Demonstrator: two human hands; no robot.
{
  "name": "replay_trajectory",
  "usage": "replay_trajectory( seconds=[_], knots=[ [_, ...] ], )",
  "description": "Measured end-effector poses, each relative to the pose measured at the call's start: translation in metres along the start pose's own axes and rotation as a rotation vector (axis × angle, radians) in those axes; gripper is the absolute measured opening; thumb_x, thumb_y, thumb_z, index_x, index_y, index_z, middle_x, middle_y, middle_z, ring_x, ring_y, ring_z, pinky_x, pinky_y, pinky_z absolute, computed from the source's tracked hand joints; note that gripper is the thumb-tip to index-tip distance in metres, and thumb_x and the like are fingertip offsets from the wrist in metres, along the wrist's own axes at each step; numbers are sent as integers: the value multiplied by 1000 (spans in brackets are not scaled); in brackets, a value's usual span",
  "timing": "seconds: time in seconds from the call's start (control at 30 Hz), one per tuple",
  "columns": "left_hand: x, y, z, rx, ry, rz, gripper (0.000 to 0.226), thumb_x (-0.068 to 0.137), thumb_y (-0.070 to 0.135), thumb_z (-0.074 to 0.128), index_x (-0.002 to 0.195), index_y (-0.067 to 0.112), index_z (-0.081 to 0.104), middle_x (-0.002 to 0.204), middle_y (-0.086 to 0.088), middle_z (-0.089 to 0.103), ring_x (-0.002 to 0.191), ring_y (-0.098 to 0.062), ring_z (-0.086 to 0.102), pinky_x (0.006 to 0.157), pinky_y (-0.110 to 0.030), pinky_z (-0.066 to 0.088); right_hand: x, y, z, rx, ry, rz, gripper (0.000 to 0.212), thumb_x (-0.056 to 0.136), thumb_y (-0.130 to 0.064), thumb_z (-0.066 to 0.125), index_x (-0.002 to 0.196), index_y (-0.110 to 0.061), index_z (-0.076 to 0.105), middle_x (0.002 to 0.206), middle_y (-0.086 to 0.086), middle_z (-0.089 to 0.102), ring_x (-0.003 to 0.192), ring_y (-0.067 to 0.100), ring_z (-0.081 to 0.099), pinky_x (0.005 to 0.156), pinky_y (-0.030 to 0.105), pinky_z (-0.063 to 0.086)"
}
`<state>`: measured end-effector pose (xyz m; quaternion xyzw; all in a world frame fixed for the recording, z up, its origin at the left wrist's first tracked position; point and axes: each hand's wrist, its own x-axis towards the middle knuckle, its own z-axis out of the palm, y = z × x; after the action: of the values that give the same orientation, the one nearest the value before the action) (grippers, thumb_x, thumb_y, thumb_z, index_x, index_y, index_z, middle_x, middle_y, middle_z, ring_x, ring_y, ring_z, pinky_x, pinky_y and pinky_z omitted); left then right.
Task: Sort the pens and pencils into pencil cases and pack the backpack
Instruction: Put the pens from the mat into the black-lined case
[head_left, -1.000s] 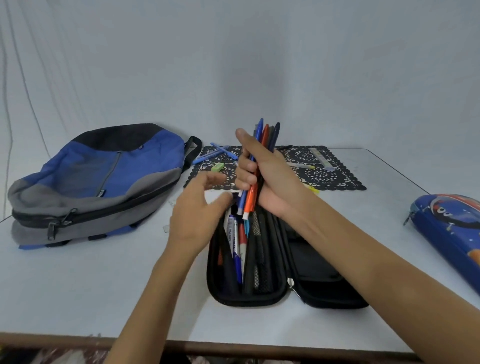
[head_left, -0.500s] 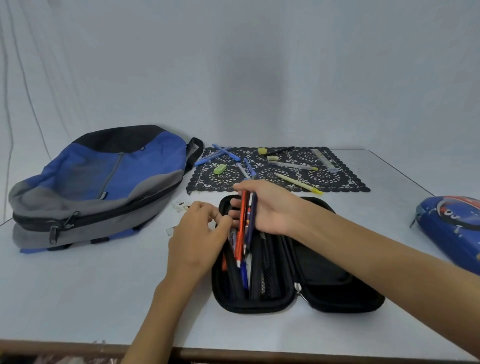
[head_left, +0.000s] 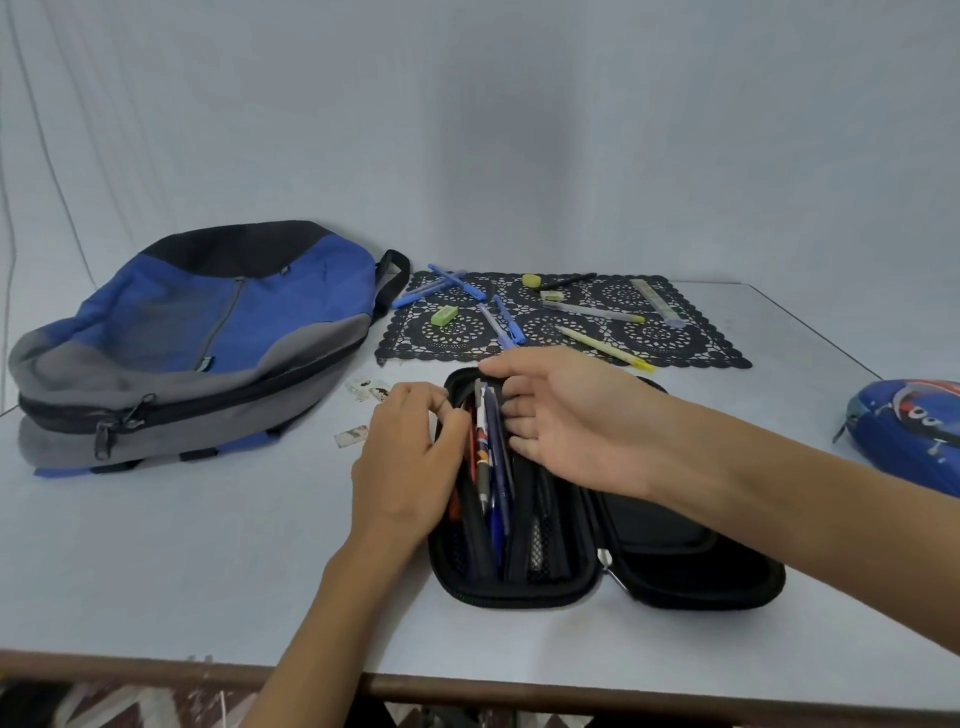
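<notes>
Tucking pens (head_left: 492, 467) into the L half of an open black pencil case (head_left: 696, 592) mid-table: L hand (head_left: 410, 462) grips its L rim, R hand (head_left: 566, 421) hovers slack and empty above; loosely stacked pens may roll out or jam the zip.

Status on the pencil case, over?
Left hand curled on black pencil case rim; right hand open over it. Pens lie in its left half. Loose pens on the lace mat; backpack zipped.
</notes>
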<state>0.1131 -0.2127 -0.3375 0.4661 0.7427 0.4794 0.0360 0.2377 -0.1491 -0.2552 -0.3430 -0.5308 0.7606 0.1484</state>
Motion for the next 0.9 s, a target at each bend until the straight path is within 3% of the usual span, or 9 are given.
replay_trajectory(
  seconds=[0.13,0.23,0.33,0.4,0.47,0.57,0.7,0.8,0.9],
  knots=[
    [1,-3,1,-40,-28,31,13,91,29,47,80,25,52,104,18,56,102,-3,45,76,-15,33,-7,-9,-13,-45,-19,-76,61,91,-14,52,145,1,28,143,17,38,142,26,27,116,39,21],
    [1,-4,2,-64,-43,24,15,86,35,43,79,25,51,104,20,57,102,-2,46,77,-12,32,-7,-16,-18,-128,11,-193,54,89,-8,53,141,-6,40,150,12,37,142,22,30,118,40,23],
    [1,-3,3,-109,-57,21,20,81,38,40,79,23,51,101,18,58,101,-2,47,76,-13,33,0,-21,-25,-673,100,-367,41,93,-7,50,132,-18,56,135,-6,57,126,6,48,109,24,31],
    [1,-4,3,-118,-56,31,21,82,39,40,80,21,51,100,17,59,101,-3,49,76,-14,34,7,-20,-24,-1005,106,-438,39,97,-10,46,133,-20,57,138,-7,54,125,4,47,100,17,29],
    [1,-4,4,-113,-45,32,22,82,40,40,82,21,52,101,17,59,102,-5,49,78,-18,36,15,-13,-22,-1311,41,-446,40,101,-16,40,141,-15,48,146,-2,46,133,12,41,103,19,28],
    [0,-6,3,-91,-35,26,23,82,42,38,83,24,52,104,20,58,102,-6,50,78,-24,36,24,4,-21,-1578,-43,-371,43,103,-25,35,141,-7,42,156,7,28,137,27,37,113,34,17],
    [1,-6,4,-86,-42,17,20,83,42,37,83,27,50,105,19,58,103,-7,50,77,-24,36,21,14,-23,-1709,-34,-403,46,103,-31,33,142,-8,40,157,6,26,139,24,33,117,38,9],
    [1,-5,4,-138,-63,12,20,85,39,42,83,22,52,108,16,59,106,-8,51,81,-26,37,16,17,-28,-1589,-36,-434,57,101,-38,40,151,-13,27,160,-1,17,146,12,17,120,36,12],
    [-1,-4,1,-230,-131,-1,14,87,32,56,84,18,55,106,15,58,106,-5,52,81,-17,37,10,11,-37,-1385,93,-528,61,92,-50,51,146,-21,39,146,-5,44,132,10,41,109,35,35]
  ],
)
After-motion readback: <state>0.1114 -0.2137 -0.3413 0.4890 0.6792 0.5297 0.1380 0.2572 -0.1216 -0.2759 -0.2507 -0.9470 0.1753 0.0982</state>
